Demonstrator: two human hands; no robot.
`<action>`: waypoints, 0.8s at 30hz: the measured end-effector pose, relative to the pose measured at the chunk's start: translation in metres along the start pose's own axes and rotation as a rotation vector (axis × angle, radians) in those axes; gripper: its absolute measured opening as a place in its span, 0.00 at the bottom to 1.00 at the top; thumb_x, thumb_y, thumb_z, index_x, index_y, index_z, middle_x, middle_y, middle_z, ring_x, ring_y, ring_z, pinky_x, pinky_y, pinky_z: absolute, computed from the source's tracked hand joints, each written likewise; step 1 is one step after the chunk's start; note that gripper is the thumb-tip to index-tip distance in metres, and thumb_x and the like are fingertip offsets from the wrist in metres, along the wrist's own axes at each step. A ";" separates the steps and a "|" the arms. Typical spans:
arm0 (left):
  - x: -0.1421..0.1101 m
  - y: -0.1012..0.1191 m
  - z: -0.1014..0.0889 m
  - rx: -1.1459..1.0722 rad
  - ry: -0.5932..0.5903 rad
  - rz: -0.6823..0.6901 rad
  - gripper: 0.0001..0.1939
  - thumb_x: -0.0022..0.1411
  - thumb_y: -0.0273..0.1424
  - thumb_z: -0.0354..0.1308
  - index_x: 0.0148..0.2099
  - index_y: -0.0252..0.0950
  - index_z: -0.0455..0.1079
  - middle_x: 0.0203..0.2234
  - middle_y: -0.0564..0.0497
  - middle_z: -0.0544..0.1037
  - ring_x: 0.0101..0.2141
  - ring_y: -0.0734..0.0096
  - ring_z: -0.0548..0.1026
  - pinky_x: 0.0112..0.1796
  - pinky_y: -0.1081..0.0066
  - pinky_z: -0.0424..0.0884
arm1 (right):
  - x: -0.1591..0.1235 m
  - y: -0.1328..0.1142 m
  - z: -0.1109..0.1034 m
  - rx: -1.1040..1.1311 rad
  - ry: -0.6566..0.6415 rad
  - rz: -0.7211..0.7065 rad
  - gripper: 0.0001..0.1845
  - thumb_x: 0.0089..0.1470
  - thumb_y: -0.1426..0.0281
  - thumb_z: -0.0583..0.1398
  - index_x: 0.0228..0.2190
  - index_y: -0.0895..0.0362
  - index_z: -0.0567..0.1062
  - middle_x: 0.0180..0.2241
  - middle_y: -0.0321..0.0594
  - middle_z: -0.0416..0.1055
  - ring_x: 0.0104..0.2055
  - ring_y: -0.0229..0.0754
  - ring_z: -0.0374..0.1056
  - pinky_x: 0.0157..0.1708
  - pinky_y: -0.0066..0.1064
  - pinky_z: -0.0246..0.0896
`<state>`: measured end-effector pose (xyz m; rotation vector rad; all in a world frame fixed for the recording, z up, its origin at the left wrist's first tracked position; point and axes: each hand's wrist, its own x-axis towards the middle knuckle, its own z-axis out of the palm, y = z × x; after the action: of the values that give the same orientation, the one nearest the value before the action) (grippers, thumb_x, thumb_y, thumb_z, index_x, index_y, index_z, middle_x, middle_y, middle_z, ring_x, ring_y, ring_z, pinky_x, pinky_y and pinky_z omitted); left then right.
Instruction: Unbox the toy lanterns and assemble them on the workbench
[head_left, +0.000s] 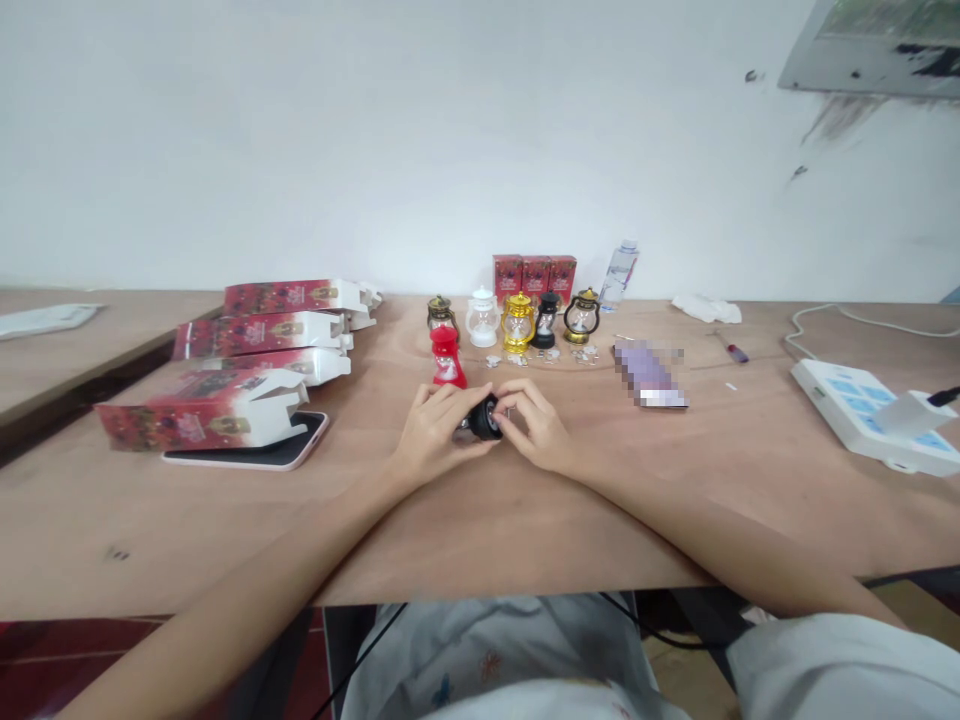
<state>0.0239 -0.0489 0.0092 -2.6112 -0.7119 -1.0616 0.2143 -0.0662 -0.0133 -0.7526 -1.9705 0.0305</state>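
Both my hands meet at the middle of the wooden table point(525, 520) around a small black lantern point(484, 418) lying on its side. My left hand point(435, 430) curls round its left end. My right hand point(536, 425) pinches at its right end, fingers bent. A red lantern point(447, 358) stands just behind my left hand. Further back stands a row of small lanterns: dark bronze point(441, 313), white point(482, 318), gold point(518, 322), black point(547, 318) and black-gold point(582, 315). Small loose silvery bits point(551, 354) lie in front of that row.
Several flat red and white cartons point(259, 335) are stacked at the left, one resting on a phone point(289, 455). Three red boxes point(534, 275) and a water bottle point(619, 273) stand by the wall. A white power strip point(870, 410) lies at the right, a crumpled tissue point(705, 308) behind.
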 end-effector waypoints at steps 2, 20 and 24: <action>0.000 0.000 0.000 0.001 -0.006 -0.002 0.26 0.59 0.38 0.57 0.58 0.35 0.59 0.43 0.44 0.76 0.38 0.64 0.73 0.37 0.65 0.59 | 0.000 0.000 0.000 -0.005 -0.019 0.006 0.03 0.58 0.71 0.52 0.35 0.55 0.65 0.40 0.45 0.64 0.44 0.41 0.65 0.44 0.36 0.65; 0.001 0.002 0.000 -0.036 0.035 -0.033 0.26 0.58 0.37 0.59 0.56 0.35 0.60 0.44 0.44 0.76 0.38 0.65 0.73 0.38 0.66 0.59 | 0.001 -0.001 0.000 0.036 0.049 -0.028 0.03 0.58 0.73 0.54 0.35 0.56 0.66 0.35 0.42 0.66 0.40 0.39 0.65 0.41 0.32 0.63; 0.002 0.003 0.000 -0.042 0.035 -0.043 0.25 0.58 0.37 0.59 0.56 0.35 0.60 0.45 0.45 0.75 0.39 0.66 0.73 0.38 0.66 0.59 | 0.001 -0.001 0.001 0.018 0.036 -0.001 0.03 0.58 0.74 0.52 0.35 0.56 0.65 0.36 0.42 0.65 0.41 0.39 0.65 0.42 0.33 0.62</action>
<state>0.0260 -0.0508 0.0106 -2.6170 -0.7483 -1.1436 0.2131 -0.0664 -0.0125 -0.7355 -1.9345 0.0336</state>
